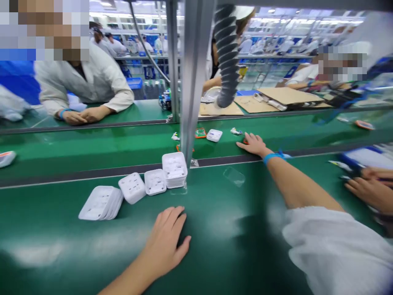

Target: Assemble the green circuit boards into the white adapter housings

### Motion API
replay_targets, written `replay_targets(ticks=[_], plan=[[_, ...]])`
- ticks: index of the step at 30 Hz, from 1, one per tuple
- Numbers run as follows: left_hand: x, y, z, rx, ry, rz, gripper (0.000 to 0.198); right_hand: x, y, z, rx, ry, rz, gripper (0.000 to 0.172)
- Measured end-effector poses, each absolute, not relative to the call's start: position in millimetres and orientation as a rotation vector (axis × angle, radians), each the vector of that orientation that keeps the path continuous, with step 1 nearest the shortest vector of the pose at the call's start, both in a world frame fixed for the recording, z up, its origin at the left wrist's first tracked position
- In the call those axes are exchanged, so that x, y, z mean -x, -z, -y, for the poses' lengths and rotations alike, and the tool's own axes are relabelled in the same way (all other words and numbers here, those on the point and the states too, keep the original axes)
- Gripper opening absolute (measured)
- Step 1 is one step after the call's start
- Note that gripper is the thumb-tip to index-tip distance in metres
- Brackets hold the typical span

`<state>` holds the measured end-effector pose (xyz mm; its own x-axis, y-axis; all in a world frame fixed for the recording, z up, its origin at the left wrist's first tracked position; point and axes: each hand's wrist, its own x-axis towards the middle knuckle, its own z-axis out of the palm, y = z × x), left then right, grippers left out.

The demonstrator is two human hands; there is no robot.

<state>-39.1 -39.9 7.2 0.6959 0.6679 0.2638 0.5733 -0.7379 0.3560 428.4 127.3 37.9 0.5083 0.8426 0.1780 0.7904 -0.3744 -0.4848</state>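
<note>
My left hand [167, 239] rests on the green tabletop with its fingers stretched out and its thumb apart, holding nothing. Beyond it stand white square plastic casings: a tall stack [175, 168], a lower casing [155, 182], another group [132, 187] and a leaning stack [101, 203]. My right hand [253, 144], a blue band at its wrist, reaches over the green conveyor belt with spread fingers. A small orange-red part [245, 141] shows beneath its fingers, mostly hidden. Left of that hand lie a small white part with wires [236, 131], a white casing [214, 135] and an orange-edged circuit board [200, 132].
A metal post [196, 82] rises at the table's far edge, beside a grey ribbed hose [227, 57]. A clear plastic piece [234, 176] lies on the table. Another person's hands [371, 186] work at the right; a person in white [89, 82] leans across the belt.
</note>
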Motion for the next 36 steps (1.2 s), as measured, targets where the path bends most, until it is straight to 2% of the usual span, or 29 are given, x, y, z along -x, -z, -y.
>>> replay_targets(ticks=[3,6,11,16,20,22,26,31,36], plan=[[38.1,-12.5,41.8,-2.543,-0.494,-1.007,0.047,-419.7,-43.9,-129.3,2.155,-0.133,1.419,0.034],[39.6,-12.4,41.3,-2.448,-0.486,-1.024,0.055,-408.1,-40.8,-135.3,2.093,-0.093,1.399,0.037],[43.9,-9.7,41.0,-2.448,-0.502,-1.005,0.05,-353.8,-30.7,-98.2,2.187,-0.036,1.684,0.058],[43.8,-7.1,40.4,-2.512,-0.594,-1.007,0.04,-247.0,-30.0,7.0,2.11,-0.03,2.013,0.062],[41.4,-3.2,39.1,-2.539,-0.655,-1.072,0.032,-187.6,-27.9,65.6,1.939,-0.049,2.301,0.089],[40.1,-3.4,39.3,-2.558,-0.612,-1.051,0.035,-180.0,-28.6,76.1,1.88,-0.14,2.359,0.082],[37.9,-6.4,40.6,-2.599,-0.497,-1.018,0.041,-183.5,-29.3,73.2,1.754,-0.343,2.476,0.045],[36.4,-4.1,39.0,-2.568,-0.52,-1.05,0.027,-175.8,-27.4,69.5,1.709,-0.44,2.41,0.034],[33.6,-2.6,31.8,-2.305,-0.694,-0.979,0.013,-174.5,-14.2,68.2,1.633,-0.753,1.871,0.023]])
